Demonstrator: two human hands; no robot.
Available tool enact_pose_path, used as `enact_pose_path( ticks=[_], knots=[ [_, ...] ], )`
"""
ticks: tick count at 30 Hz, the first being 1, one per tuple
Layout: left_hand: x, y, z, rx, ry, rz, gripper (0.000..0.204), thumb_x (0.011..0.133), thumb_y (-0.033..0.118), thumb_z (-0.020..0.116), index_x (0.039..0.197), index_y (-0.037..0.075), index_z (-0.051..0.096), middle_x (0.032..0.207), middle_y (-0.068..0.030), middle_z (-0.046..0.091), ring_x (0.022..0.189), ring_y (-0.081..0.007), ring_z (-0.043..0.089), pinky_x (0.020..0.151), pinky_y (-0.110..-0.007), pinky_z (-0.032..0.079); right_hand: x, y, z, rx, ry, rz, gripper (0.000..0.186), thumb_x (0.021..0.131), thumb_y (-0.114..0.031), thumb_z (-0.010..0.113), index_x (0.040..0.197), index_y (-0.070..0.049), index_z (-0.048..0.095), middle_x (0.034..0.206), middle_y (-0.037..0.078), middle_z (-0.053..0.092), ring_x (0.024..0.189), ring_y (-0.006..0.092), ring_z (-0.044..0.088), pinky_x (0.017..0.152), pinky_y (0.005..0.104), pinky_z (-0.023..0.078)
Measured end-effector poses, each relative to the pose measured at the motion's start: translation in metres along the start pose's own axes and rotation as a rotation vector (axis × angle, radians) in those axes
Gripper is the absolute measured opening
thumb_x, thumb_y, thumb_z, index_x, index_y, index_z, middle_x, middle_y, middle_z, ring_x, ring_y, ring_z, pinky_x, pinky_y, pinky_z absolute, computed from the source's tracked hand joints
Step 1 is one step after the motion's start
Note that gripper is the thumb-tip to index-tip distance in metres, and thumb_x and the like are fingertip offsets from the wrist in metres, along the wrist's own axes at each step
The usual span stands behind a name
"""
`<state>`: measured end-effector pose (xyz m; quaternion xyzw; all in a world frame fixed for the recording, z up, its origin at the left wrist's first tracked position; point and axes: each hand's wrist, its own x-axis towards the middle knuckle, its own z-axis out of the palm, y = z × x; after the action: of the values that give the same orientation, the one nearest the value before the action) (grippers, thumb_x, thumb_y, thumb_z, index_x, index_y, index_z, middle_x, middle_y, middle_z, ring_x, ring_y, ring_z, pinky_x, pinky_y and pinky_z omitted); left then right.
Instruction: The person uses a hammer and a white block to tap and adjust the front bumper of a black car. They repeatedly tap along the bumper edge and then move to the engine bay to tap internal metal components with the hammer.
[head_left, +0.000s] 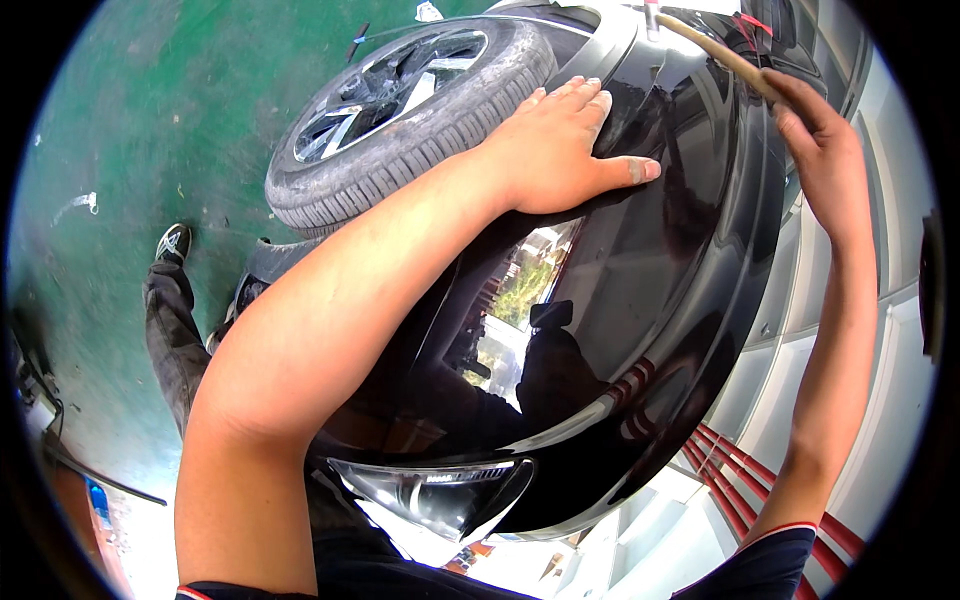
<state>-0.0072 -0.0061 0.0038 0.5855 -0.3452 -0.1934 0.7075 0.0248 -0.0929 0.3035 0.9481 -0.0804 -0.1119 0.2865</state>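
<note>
My left hand point(555, 145) lies flat on a glossy black car body panel point(650, 250), fingers stretched forward and thumb spread to the right. Its fingertips rest near the panel's edge, beside a wheel point(410, 110) with a dark and silver rim. Farther right, my right hand point(820, 145) is raised and closed round the end of a wooden handle. This belongs to a hammer point(715, 50), whose narrow metal head sits at the top edge of the view, over the far part of the panel. I cannot tell whether the head touches the surface.
A headlight point(440, 490) is set in the near end of the bodywork. Green floor point(180, 120) stretches away on the left, where a leg in dark trousers with a sneaker point(175, 242) shows. Red pipes point(730, 480) run along pale panelling at the right.
</note>
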Motion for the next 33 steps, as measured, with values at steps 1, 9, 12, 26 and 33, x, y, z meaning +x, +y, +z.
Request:
enact_pose_path(
  ticks=[1, 9, 12, 26, 33],
  knots=[
    [0.000, 0.001, -0.001, 0.003, -0.002, 0.003, 0.110, 0.092, 0.078, 0.050, 0.156, -0.009, 0.032, 0.167, -0.0264, 0.024, 0.158, -0.0350, 0.019, 0.129, -0.044, 0.014, 0.000, 0.001, -0.001, 0.001, 0.044, 0.012, 0.036, 0.100, -0.017, 0.063, 0.136, -0.012, 0.068, 0.107, 0.009, 0.074, 0.095, 0.0155, 0.068, 0.091, 0.0293, 0.052],
    [-0.004, 0.004, -0.004, 0.020, -0.026, 0.004, 0.106, 0.095, 0.073, 0.052, 0.155, -0.011, 0.031, 0.166, -0.0272, 0.025, 0.158, -0.0360, 0.017, 0.129, -0.047, 0.014, 0.007, 0.004, 0.000, 0.037, 0.124, -0.071, 0.036, 0.099, -0.014, 0.063, 0.134, -0.009, 0.068, 0.111, 0.011, 0.075, 0.097, 0.0167, 0.069, 0.093, 0.0294, 0.051],
    [-0.005, 0.004, -0.004, 0.022, -0.005, 0.017, 0.105, 0.095, 0.073, 0.051, 0.155, -0.011, 0.031, 0.165, -0.0279, 0.027, 0.157, -0.0368, 0.019, 0.129, -0.047, 0.014, 0.008, 0.004, -0.004, 0.051, -0.103, 0.049, 0.036, 0.098, -0.011, 0.062, 0.133, -0.009, 0.068, 0.112, 0.011, 0.075, 0.097, 0.0167, 0.069, 0.092, 0.0298, 0.052],
    [-0.006, 0.011, -0.015, 0.045, -0.020, 0.041, 0.097, 0.095, 0.060, 0.061, 0.155, -0.011, 0.031, 0.165, -0.0288, 0.025, 0.157, -0.0391, 0.019, 0.128, -0.050, 0.015, 0.028, 0.015, -0.018, 0.147, -0.123, 0.063, 0.035, 0.097, -0.006, 0.063, 0.132, -0.006, 0.068, 0.110, 0.011, 0.074, 0.092, 0.0156, 0.067, 0.087, 0.0290, 0.053],
    [-0.002, 0.014, -0.020, 0.066, -0.080, 0.022, 0.097, 0.096, 0.061, 0.060, 0.155, -0.010, 0.030, 0.166, -0.0294, 0.023, 0.157, -0.0409, 0.017, 0.127, -0.051, 0.015, 0.028, 0.000, -0.024, 0.149, -0.067, -0.014, 0.033, 0.096, -0.005, 0.064, 0.128, -0.005, 0.070, 0.102, 0.011, 0.072, 0.086, 0.0158, 0.066, 0.079, 0.0290, 0.052]
  ],
)
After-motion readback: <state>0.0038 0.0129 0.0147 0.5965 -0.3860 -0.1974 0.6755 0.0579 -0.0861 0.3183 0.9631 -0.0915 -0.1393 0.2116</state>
